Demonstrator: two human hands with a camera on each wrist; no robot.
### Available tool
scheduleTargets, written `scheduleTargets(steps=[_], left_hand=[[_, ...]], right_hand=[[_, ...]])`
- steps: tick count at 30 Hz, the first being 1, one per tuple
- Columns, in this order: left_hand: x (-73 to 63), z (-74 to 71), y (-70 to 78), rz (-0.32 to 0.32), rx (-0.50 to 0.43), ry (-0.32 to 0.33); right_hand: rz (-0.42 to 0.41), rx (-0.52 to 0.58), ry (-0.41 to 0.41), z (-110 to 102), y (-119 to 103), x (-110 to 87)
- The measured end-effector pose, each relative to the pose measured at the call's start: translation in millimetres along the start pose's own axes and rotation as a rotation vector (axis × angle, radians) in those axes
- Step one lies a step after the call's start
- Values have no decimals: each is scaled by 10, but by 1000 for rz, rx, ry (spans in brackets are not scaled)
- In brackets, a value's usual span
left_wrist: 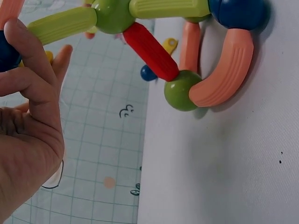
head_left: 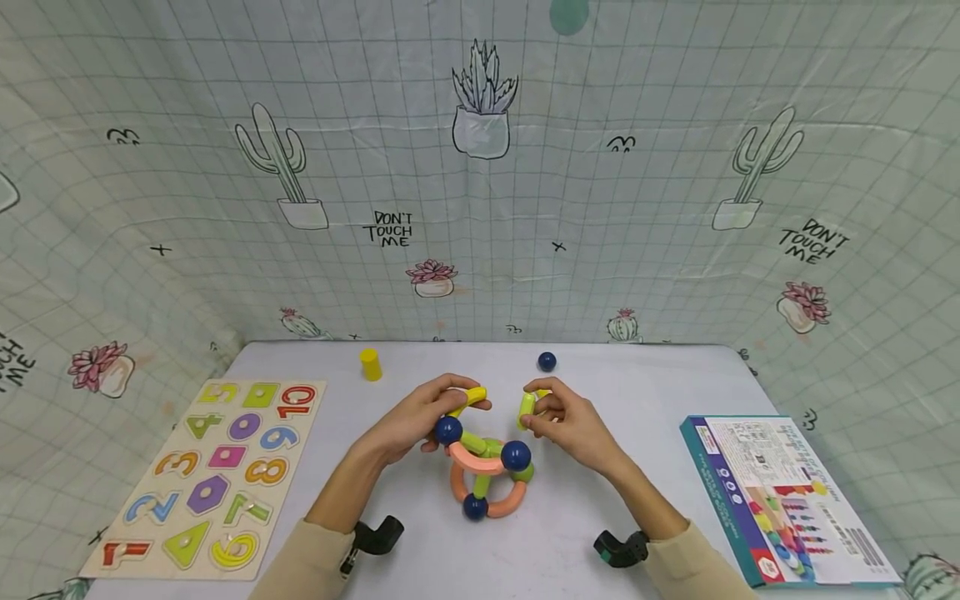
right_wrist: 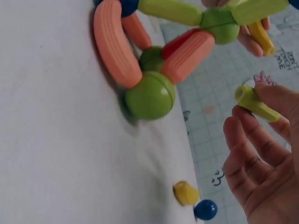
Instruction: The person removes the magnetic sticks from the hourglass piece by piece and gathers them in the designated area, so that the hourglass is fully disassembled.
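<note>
A ball-and-stick model (head_left: pixel 483 467) of dark blue and green balls, pink curved sticks and green and red straight sticks stands on the table. At its upper left, my left hand (head_left: pixel 408 421) holds a yellow building stick (head_left: pixel 472 397) close to a blue ball (head_left: pixel 448 430); whether stick and ball touch, I cannot tell. My right hand (head_left: pixel 573 421) pinches a light green building stick (head_left: pixel 527 408) between thumb and fingertips, to the right of the model and apart from it. In the right wrist view, one end of this green stick (right_wrist: pixel 254 102) faces the model.
Beyond the right hand lie a loose blue ball (head_left: pixel 547 362) and a yellow piece (right_wrist: pixel 186 193). A yellow cylinder (head_left: pixel 371 365) stands at the back left. On the left is a number-and-shape puzzle board (head_left: pixel 250 401); a toy box (head_left: pixel 806 500) lies on the right.
</note>
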State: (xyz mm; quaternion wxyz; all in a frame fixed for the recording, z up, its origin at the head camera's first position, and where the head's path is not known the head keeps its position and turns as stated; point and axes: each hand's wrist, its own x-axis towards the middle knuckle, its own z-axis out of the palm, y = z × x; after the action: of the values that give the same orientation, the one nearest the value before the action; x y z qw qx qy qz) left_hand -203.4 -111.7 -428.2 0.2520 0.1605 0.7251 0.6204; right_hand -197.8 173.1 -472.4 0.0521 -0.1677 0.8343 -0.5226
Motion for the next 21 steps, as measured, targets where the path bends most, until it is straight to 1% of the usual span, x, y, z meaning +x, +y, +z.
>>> scheduleTargets(steps=[5, 11, 13, 17, 21], left_hand=[[-8, -6, -17, -9, -3, -15], [-43, -26, -15, -5, -16, -41], [-60, -39, -10, -3, -19, -55], [-73, -63, -4, 5, -13, -75], [-68, -74, 1, 11, -14, -80]], right_hand=[[45, -90, -20, -92, 145, -81], [110, -213, -101, -213, 351, -238], [123, -245, -116, -252, 406, -279], [141, -291, -127, -338, 459, -321], [151, -300, -149, -418, 457, -321]])
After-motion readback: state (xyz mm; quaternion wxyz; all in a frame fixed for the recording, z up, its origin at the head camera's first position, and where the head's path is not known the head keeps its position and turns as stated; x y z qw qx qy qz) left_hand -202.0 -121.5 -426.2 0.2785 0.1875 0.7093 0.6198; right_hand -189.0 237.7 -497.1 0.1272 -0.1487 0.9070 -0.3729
